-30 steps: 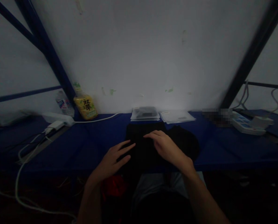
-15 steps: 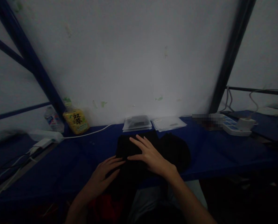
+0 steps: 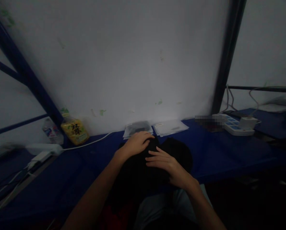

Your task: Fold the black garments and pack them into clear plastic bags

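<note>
A dark black piece of cloth [image 3: 138,175], perhaps a garment, lies in front of me on the blue table and hangs over its front edge. My left hand [image 3: 135,143] rests on the far part of the cloth, fingers slightly bent with a gap between thumb and fingers. Close by on the right, my right hand [image 3: 168,164] lies over the cloth with its fingers stretched out and apart. A rounded black bundle [image 3: 178,153] sits beside my right hand; whether it belongs to the same cloth I cannot tell. Folds are lost in the dark.
Along the wall stand a clear bottle [image 3: 52,131], a yellow drink bottle [image 3: 75,129] and two stacks of white papers [image 3: 170,127]. A power strip [image 3: 237,126] with a plug is on the right. White cables [image 3: 90,144] run at left. The blue table [image 3: 219,156] extends both ways.
My left hand has moved up and right from the cloth's left side to its far part. My right hand has shifted slightly right and nearer to me. The view has tilted a little.
</note>
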A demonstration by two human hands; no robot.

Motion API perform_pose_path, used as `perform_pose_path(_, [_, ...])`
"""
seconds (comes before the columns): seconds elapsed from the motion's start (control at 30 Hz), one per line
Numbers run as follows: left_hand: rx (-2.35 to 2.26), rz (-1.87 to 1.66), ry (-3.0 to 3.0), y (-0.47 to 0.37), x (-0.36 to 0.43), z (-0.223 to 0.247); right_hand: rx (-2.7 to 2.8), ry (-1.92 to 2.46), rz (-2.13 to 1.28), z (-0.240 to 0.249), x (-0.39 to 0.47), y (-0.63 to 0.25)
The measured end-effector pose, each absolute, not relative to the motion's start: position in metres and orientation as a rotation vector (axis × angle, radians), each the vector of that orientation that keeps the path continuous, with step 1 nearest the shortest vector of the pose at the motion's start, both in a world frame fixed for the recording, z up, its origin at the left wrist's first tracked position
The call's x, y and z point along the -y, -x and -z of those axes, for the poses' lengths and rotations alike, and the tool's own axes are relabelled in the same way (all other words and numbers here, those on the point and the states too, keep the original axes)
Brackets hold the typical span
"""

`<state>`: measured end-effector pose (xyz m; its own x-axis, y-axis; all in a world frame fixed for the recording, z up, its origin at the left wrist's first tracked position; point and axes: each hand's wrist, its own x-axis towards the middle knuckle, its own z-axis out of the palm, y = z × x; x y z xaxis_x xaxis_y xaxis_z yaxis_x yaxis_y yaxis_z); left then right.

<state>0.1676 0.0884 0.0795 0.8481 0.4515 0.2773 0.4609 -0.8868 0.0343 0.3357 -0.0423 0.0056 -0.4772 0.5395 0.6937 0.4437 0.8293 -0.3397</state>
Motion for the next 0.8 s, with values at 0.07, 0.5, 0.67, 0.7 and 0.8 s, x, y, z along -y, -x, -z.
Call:
perform_pose_path(0.07, [0.635, 0.239, 3.001, -0.203, -0.110, -0.074, 2.109, 0.714, -0.179, -0.001, 0.044, -0.338])
perform_pose_path(0.5, [0.709, 0.039, 2.985, -0.300, -0.176, -0.019, 2.077, 0.704, -0.329, 0.015, 0.053, -0.360])
perform_pose_path(0.67, [0.764, 0.110, 2.955, -0.299, -0.179, -0.015, 1.958, 0.694, -0.354, 0.011, 0.053, -0.362])
perform_pose_path(0.7, [0.773, 0.126, 2.948, -0.299, -0.179, -0.017, 1.922, 0.695, -0.361, 0.009, 0.053, -0.362])
perform_pose_path(0.8, [0.791, 0.229, 2.925, -0.295, -0.178, -0.027, 1.804, 0.724, -0.388, -0.002, 0.053, -0.365])
